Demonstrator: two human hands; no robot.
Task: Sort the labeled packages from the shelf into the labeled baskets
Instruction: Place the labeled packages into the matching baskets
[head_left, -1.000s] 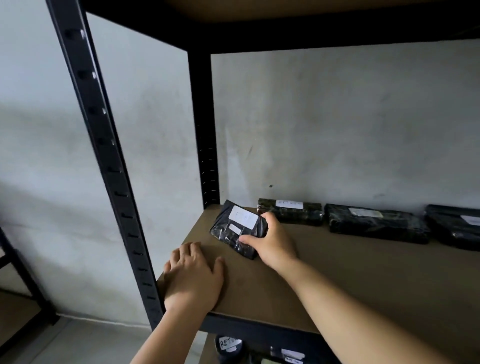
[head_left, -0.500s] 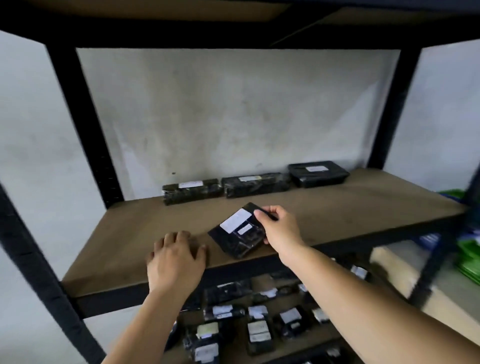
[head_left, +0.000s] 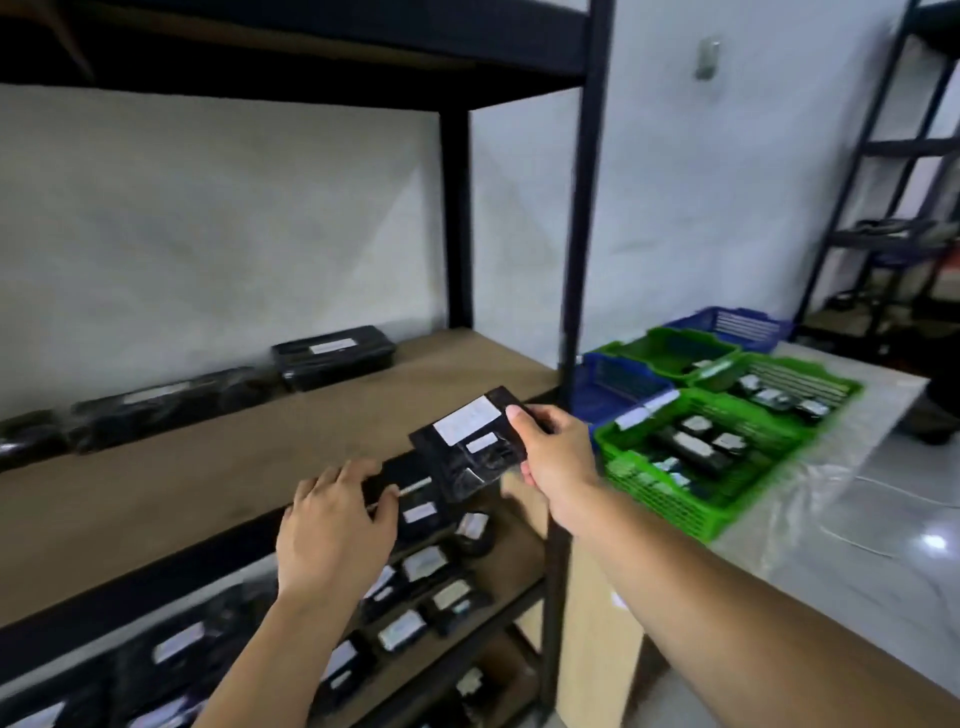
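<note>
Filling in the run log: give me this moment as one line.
right hand: holds black labeled package off shelf | left hand: open at shelf edge | baskets: to the right

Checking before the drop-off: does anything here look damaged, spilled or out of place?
Nothing stands out. The right hand holds a black package, wrap intact as far as the blur shows; the left hand rests at the shelf edge.

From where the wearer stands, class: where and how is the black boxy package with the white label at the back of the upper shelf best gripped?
Probably grip the black boxy package across its short sides from the front: it lies flat against the wall, label up, right end free.
</note>
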